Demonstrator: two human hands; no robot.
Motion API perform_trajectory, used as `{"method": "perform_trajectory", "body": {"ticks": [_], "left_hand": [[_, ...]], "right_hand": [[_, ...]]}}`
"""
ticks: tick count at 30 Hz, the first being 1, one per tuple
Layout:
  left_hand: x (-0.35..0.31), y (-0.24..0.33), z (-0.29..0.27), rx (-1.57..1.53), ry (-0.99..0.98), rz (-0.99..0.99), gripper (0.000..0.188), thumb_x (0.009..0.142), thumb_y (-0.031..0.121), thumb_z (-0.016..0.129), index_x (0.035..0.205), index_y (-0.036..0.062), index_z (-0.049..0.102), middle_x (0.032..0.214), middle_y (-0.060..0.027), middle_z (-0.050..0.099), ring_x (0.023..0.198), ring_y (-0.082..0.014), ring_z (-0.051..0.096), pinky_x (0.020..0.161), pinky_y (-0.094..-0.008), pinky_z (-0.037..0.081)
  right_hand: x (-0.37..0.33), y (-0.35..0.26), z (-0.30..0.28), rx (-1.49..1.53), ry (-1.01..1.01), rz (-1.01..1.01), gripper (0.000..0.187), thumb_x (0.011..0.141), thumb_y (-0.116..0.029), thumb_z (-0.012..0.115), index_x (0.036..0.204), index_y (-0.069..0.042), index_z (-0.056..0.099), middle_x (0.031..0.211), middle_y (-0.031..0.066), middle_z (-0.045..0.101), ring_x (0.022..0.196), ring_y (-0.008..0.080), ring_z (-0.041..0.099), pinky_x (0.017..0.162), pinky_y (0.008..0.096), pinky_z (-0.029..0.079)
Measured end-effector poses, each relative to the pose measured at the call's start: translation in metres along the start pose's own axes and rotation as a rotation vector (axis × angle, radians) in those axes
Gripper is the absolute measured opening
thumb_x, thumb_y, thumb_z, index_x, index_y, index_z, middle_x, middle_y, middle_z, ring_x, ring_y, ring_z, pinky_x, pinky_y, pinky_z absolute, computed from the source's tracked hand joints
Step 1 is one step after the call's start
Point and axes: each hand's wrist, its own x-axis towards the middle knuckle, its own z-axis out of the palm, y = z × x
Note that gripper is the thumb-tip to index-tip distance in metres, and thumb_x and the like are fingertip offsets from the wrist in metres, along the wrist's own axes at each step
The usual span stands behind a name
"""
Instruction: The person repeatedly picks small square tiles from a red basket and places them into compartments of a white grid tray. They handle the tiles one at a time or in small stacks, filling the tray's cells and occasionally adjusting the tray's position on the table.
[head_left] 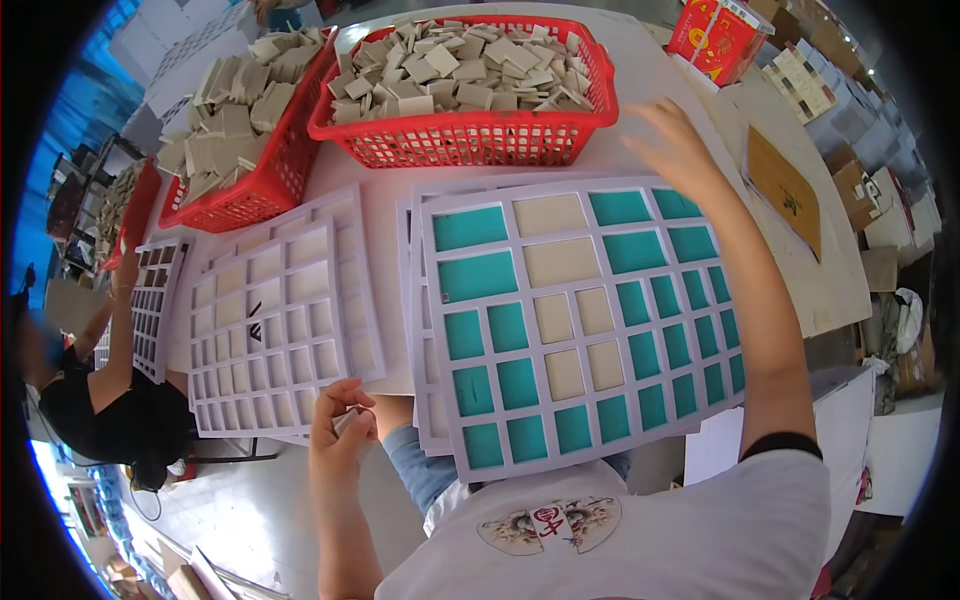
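In the head view, your left hand (334, 432) is grasping a small pale tile (347, 420) in curled fingers, just beside the near left part of the tray with turquoise compartments (610, 448); the fingers are hiding whether there is more than one piece. Your right hand (670, 145) is hanging at the far right, near the right end of the far red basket (450, 128), its fingers blurring but apparently spread and released, with nothing showing in them. That basket is holding a heap of loose pale tiles (470, 70), and the left red basket (265, 175) is holding more. The tray is lying right in front of you on top of at least one other, its near edge overhanging the table (390, 250), while a stack of white trays (331, 260) is lying to its left and a co-worker (110, 410) is showing farther left. Good handling is probably calling for a light hold by the edges, so that your fingertips are clearing the compartment walls. Since the compartments are varying in size, you are best matching each piece to its opening and keeping it level. With the near edge overhanging, pressing gently there is likely keeping the tray from tipping
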Motion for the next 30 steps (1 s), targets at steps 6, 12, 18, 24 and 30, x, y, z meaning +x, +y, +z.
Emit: {"method": "perform_trajectory", "body": {"ticks": [6,12,18,24,30], "left_hand": [[-0.003,-0.015,-0.019,-0.498,0.099,-0.062,0.064,0.079,0.006,0.055,0.142,0.0069,0.041,0.119,-0.0117,0.055,0.091,-0.0177,0.056,0.078,-0.0291,0.049],[-0.020,0.001,-0.020,-0.494,0.284,-0.072,0.065,0.093,0.017,0.054,0.151,0.0107,0.025,0.126,-0.0172,0.055,0.099,-0.0240,0.062,0.079,-0.0320,0.053],[0.014,-0.014,-0.026,-0.491,0.050,-0.004,0.063,0.094,0.011,0.057,0.149,0.0053,0.027,0.122,-0.0185,0.057,0.098,-0.0236,0.065,0.081,-0.0304,0.055],[0.039,0.012,0.000,-0.493,-0.036,-0.056,0.056,0.092,0.000,0.056,0.144,0.0016,0.035,0.110,-0.0178,0.061,0.098,-0.0245,0.066,0.079,-0.0314,0.057],[0.059,0.016,0.030,-0.538,-0.199,-0.027,0.050,0.091,-0.002,0.055,0.138,-0.0007,0.042,0.106,-0.0158,0.062,0.097,-0.0256,0.066,0.083,-0.0349,0.055]], "right_hand": [[0.146,0.053,0.100,-0.091,-0.383,-0.018,0.067,0.072,-0.011,0.073,0.137,-0.008,0.053,0.126,0.0196,0.055,0.113,0.0309,0.057,0.094,0.0363,0.048],[0.186,0.036,0.118,-0.027,-0.804,0.256,0.075,0.069,-0.016,0.071,0.141,-0.010,0.050,0.129,0.0211,0.055,0.093,0.0241,0.065,0.074,0.0358,0.055],[0.172,0.024,0.130,-0.064,-0.612,0.285,0.045,0.072,-0.021,0.070,0.114,-0.007,0.062,0.096,0.0146,0.071,0.085,0.0267,0.068,0.071,0.0381,0.052],[0.166,0.030,0.127,-0.178,-0.651,0.073,0.071,0.075,-0.019,0.071,0.140,-0.005,0.046,0.132,0.0242,0.057,0.118,0.0343,0.058,0.098,0.0392,0.046],[0.161,0.024,0.099,0.277,-0.209,0.190,0.061,0.075,-0.012,0.073,0.131,-0.002,0.050,0.118,0.0172,0.064,0.105,0.0261,0.064,0.088,0.0377,0.050]]}}
